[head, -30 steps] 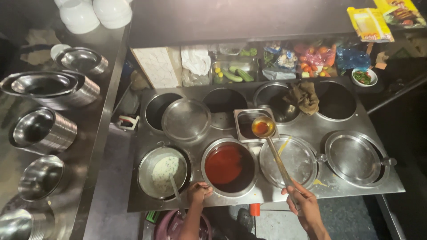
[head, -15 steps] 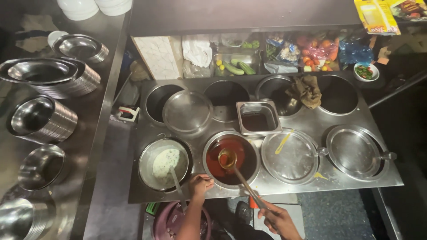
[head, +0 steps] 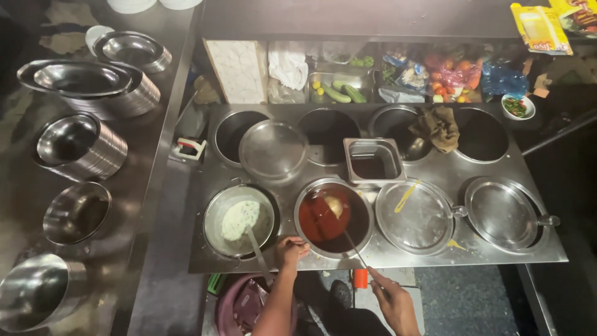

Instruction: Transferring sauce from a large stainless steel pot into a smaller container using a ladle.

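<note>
Two hands at the bench [head: 435,264]: our right hand [head: 393,303] pinches the ladle [head: 346,229], its bowl in the red-sauce pot [head: 333,218]; left hand [head: 291,250], fingers curled, rests at that pot's near-left rim.

Dim kitchen, viewed from above. Steel serving counter [head: 435,171] with round wells, centre. Dark side counter [head: 37,205] at left, stacked with steel bowls [head: 81,146]. Shelf [head: 385,81] of vegetables behind. Speckled grey floor [head: 466,298] at lower right.
</note>
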